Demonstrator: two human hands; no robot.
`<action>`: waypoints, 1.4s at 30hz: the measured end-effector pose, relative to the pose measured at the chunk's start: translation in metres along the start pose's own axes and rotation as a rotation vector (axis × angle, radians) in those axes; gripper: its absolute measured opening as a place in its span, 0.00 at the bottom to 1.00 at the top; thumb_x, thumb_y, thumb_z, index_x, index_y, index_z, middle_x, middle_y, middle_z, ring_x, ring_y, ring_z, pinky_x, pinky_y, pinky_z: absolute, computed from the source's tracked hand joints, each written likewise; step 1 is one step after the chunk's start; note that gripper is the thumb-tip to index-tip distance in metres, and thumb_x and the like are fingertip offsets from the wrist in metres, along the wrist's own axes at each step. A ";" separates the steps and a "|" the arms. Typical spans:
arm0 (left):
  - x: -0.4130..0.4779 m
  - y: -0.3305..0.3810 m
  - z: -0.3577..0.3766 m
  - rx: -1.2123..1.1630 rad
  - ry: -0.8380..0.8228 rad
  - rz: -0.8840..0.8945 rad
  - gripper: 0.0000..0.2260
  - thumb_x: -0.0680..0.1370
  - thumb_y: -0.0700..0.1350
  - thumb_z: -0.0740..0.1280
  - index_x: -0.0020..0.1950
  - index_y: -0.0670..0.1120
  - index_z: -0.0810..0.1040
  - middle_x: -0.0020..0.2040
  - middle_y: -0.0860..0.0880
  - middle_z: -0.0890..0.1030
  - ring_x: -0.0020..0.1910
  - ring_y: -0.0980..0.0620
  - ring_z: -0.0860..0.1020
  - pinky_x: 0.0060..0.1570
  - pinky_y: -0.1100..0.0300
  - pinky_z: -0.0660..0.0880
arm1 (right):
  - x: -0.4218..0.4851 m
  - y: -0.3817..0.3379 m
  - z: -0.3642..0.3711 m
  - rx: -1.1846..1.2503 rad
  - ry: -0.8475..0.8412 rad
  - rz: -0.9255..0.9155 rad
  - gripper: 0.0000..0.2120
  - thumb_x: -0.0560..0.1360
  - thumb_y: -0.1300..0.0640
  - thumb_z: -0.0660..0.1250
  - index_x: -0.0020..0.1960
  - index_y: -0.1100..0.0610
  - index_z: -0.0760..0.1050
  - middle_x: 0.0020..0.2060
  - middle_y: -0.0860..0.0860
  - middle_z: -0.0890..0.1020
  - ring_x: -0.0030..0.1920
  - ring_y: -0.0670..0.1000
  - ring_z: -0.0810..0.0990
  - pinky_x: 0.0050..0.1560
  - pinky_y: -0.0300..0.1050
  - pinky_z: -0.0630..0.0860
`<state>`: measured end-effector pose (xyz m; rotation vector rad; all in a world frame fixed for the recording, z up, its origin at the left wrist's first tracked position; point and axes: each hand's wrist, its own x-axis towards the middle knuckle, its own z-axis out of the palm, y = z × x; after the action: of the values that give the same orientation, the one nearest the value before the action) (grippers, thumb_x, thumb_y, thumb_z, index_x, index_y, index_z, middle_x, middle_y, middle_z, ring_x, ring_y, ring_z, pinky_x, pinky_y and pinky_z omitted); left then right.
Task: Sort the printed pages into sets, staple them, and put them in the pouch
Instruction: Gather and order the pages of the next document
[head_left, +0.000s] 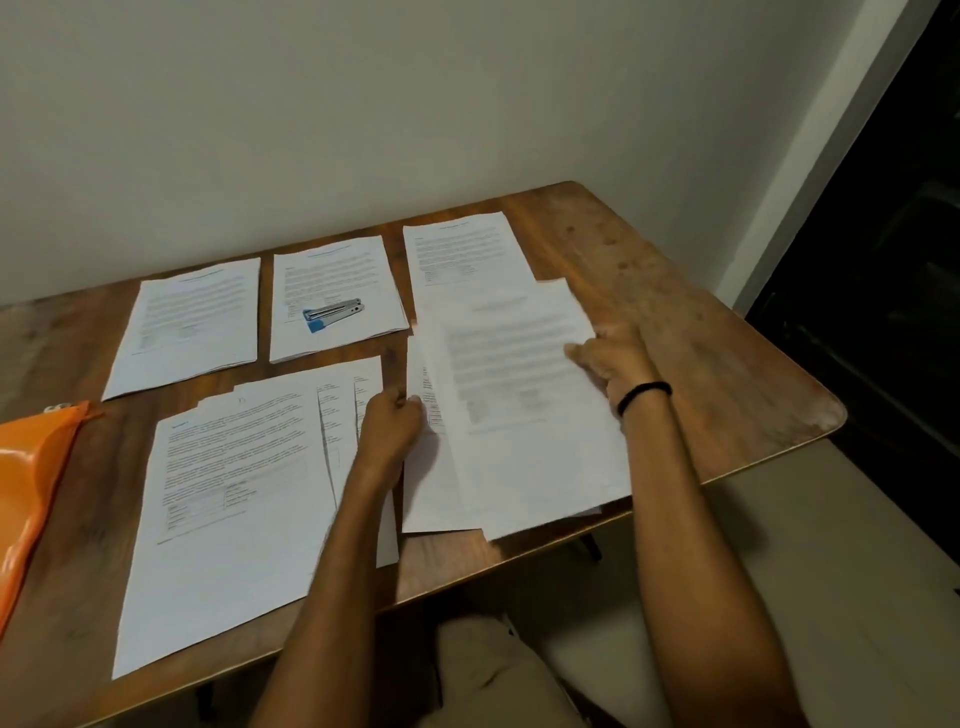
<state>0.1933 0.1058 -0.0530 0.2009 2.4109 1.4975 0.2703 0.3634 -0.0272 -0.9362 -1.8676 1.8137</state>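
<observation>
Loose pile (234, 493) lies just left of the left fingers. Left hand (389, 431): fingers curled, pinching the left edge of the stack (431, 493). Right hand (608, 358): fingers bent, gripping the top sheet (519, 364) at its right edge. Beyond the fingertips, a stapler (332, 314) rests on the middle set (337, 265). Pouch (31, 478) lies far left of both hands.

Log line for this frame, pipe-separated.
sorting | left hand pinches loose pile edge | right hand holds top sheet | stapler on back middle set | pouch far left
</observation>
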 end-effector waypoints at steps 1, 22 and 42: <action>0.000 -0.002 0.000 -0.031 0.010 -0.024 0.11 0.84 0.44 0.59 0.56 0.39 0.78 0.55 0.48 0.82 0.51 0.49 0.80 0.44 0.63 0.73 | 0.002 0.010 0.004 -0.052 -0.003 0.019 0.07 0.71 0.71 0.71 0.49 0.67 0.80 0.51 0.61 0.83 0.48 0.60 0.84 0.52 0.53 0.83; -0.004 0.001 0.023 -0.068 0.047 0.084 0.11 0.81 0.39 0.65 0.63 0.46 0.75 0.59 0.52 0.80 0.52 0.56 0.79 0.44 0.70 0.74 | -0.028 0.022 0.063 -0.691 0.245 -0.085 0.30 0.77 0.59 0.69 0.75 0.60 0.63 0.71 0.61 0.70 0.70 0.61 0.69 0.72 0.56 0.66; -0.009 -0.024 -0.070 0.363 0.359 -0.041 0.24 0.79 0.47 0.70 0.74 0.46 0.71 0.73 0.44 0.72 0.70 0.43 0.72 0.68 0.49 0.70 | -0.075 0.005 0.151 -0.602 0.059 -0.316 0.10 0.79 0.64 0.63 0.57 0.61 0.81 0.52 0.58 0.83 0.53 0.57 0.80 0.55 0.48 0.76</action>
<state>0.1800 0.0330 -0.0435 -0.0478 2.9421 1.1447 0.2227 0.2017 -0.0335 -0.7962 -2.4122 1.0438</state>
